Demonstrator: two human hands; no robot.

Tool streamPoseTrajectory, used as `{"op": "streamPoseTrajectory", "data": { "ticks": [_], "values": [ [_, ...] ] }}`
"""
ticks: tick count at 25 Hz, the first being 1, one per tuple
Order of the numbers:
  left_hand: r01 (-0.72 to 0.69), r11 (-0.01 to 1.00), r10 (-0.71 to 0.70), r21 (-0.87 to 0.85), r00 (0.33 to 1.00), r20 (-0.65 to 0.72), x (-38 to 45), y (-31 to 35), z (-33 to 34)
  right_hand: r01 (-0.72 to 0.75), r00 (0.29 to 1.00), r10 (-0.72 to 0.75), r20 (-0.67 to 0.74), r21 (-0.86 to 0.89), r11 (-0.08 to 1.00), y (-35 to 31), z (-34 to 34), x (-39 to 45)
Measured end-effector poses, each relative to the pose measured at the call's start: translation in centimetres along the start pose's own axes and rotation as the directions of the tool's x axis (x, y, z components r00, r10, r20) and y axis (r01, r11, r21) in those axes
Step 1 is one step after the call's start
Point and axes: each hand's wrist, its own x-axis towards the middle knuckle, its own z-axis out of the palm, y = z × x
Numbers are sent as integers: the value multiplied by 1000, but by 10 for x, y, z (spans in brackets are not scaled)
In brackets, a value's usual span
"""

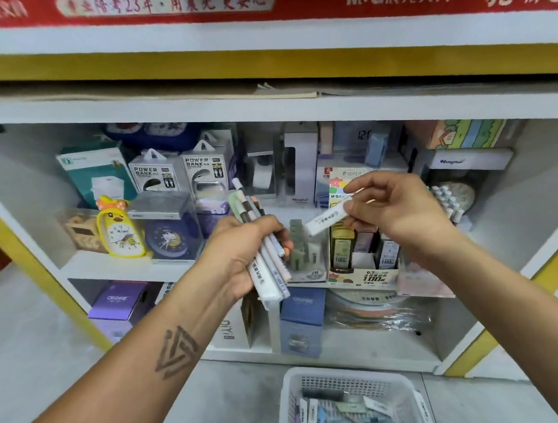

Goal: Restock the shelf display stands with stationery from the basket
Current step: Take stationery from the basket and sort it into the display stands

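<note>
A bundle of pale pens (263,247) is being gripped by the left hand (244,253); one white pen (327,219) is being pinched by the right hand (391,210) before the shelf. More stationery is being held in the white basket (350,376) below.

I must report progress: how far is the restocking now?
Done: cannot tell. In hand: the left hand grips a bundle of pens; the right hand pinches one white pen. Left: the basket holds more stationery.

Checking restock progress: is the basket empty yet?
Not empty. The white basket on the floor holds loose stationery items, pale blue and white packs and pens lying across its bottom.
</note>
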Motion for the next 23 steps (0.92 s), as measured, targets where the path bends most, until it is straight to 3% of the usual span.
{"op": "streamPoseTrajectory", "data": {
  "ticks": [2, 5, 9, 11, 14, 21, 23],
  "values": [
    [7, 1000, -9, -24, 998, -62, 5, 8, -18, 93, 992, -111, -53, -268, 959, -1, 8, 11],
    [23, 998, -28, -50, 994, -107, 11, 15, -38, 245, 964, -261, 52, -556, 794, -2, 29, 24],
    [55, 998, -59, -45, 994, -96, 13, 12, -53, 371, 907, -337, 254, -859, 352, -2, 40, 40],
    [69, 997, -71, -32, 995, -65, 12, 9, -53, 372, 910, -286, 300, -895, 246, -1, 38, 44],
    [90, 996, -91, -19, 996, -24, 10, 6, -50, 403, 907, -211, 364, -897, 184, 8, 44, 43],
    [112, 993, -111, -32, 993, 41, 5, 4, -45, 428, 903, -146, 404, -871, 242, 20, 49, 49],
    [118, 992, -116, -36, 992, 55, 3, 5, -44, 419, 908, -121, 402, -884, 208, 22, 50, 51]
  ]
}}
